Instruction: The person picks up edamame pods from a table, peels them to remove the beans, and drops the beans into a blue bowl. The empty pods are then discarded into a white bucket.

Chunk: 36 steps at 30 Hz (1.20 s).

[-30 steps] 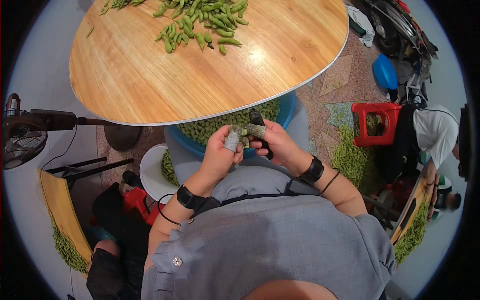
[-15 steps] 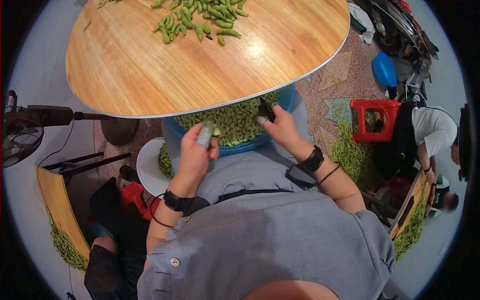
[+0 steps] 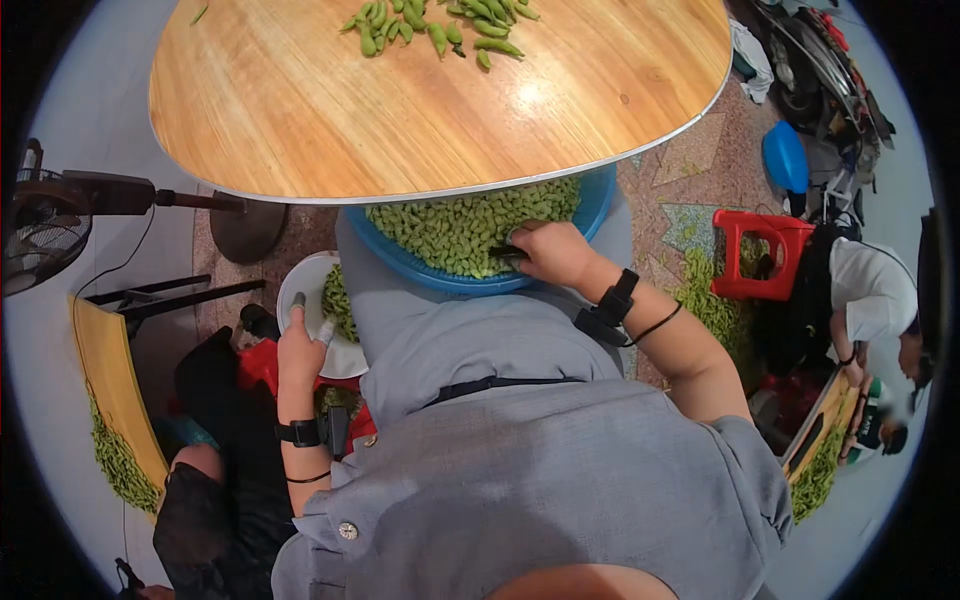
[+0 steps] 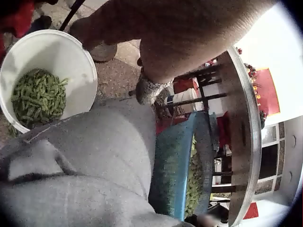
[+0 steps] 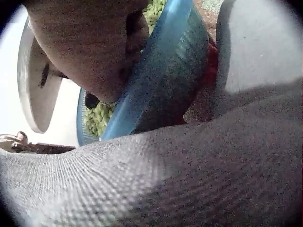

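Note:
My left hand (image 3: 302, 345) is at the near side of a white bucket (image 3: 346, 360), fingers extended and thumb apart. Grey wrapping covers its thumb (image 4: 154, 90). Inside the bucket lie green bean pods (image 4: 38, 97). Over the blue basin (image 3: 430, 278) on the lap, my right hand (image 3: 556, 252) holds a slim black tool (image 3: 508, 252), mostly hidden by the fingers. Its knuckles are low over the green shelled beans (image 3: 450, 232) that fill the basin. In the right wrist view the hand hides most of the tool.
A wooden table (image 3: 400, 120) with pods (image 3: 440, 30) on it overhangs the basin. To the left stands a fan (image 3: 60, 215). On the right are a red stool (image 3: 735, 285), pods on the floor (image 3: 705, 305) and another person (image 3: 870, 285) at a board.
Both hands worked together over the basin, then parted. My left hand has moved down and left to the bucket; the right hand has lowered to the beans with the black tool.

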Each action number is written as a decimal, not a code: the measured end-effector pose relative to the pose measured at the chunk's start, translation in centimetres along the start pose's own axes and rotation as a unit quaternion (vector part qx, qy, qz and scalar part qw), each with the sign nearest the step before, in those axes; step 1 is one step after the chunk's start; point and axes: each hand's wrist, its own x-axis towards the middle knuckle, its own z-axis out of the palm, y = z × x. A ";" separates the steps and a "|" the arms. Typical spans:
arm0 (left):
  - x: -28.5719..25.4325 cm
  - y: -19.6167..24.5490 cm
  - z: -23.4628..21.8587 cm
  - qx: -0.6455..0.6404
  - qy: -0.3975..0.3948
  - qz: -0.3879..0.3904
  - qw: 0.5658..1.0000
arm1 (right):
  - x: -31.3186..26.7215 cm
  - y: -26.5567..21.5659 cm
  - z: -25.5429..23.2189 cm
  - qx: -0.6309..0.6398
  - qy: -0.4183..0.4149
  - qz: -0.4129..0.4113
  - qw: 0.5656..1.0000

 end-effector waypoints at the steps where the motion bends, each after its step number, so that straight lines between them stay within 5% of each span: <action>1: -0.2 0.2 -0.4 0.037 0.011 0.017 0.999 | -0.2 0.0 -0.1 0.000 0.000 -0.002 1.000; 5: 1.1 -0.1 -0.1 0.024 0.101 0.109 0.989 | -1.2 0.5 -1.1 0.095 0.021 0.048 0.994; 7: 0.7 5.5 -2.6 -0.217 -0.002 0.122 0.969 | -1.5 0.5 -1.6 0.139 0.017 0.094 0.986; 9: 1.0 8.9 -2.5 -0.422 -0.150 0.075 0.891 | -1.9 0.0 -2.1 0.275 0.082 0.147 0.947; 13: 0.8 17.0 -3.1 -0.508 -0.327 0.132 0.785 | -1.8 -4.7 -5.1 0.370 0.121 0.072 0.918; 16: 0.5 20.8 -3.5 -0.570 -0.452 0.086 0.681 | -1.5 -7.0 -7.0 0.233 0.158 -0.021 0.959; 21: 0.8 20.9 -4.2 -0.587 -0.433 0.060 0.682 | -1.3 -7.4 -9.5 0.195 0.157 -0.032 0.968; 25: 1.1 16.9 -5.5 -0.584 -0.289 0.071 0.755 | 0.4 -7.0 -12.2 0.262 0.173 -0.045 0.949; 26: 1.0 15.4 -5.8 -0.575 -0.249 0.074 0.775 | 1.2 -6.1 -13.1 0.227 0.211 0.006 0.951; 28: 1.3 11.1 -4.6 -0.456 -0.138 0.086 0.875 | 3.2 -4.0 -14.8 0.170 0.275 0.057 0.945; 29: 1.2 8.7 -4.1 -0.456 -0.135 0.085 0.876 | 4.4 -2.9 -15.6 0.149 0.302 0.059 0.940; 30: 0.9 6.5 -3.6 -0.193 0.001 0.194 0.962 | 5.6 -1.8 -16.4 0.050 0.301 0.075 0.949; 31: 0.5 5.6 -3.6 0.090 0.136 0.281 0.946 | 6.7 -1.0 -16.8 0.051 0.301 0.072 0.949; 35: 0.2 6.3 -4.7 0.186 0.148 0.199 0.951 | 10.4 0.9 -16.8 -0.032 0.360 0.081 0.929; 36: 0.6 8.4 -5.6 0.013 0.094 0.217 0.972 | 10.6 1.0 -16.8 -0.026 0.331 0.101 0.938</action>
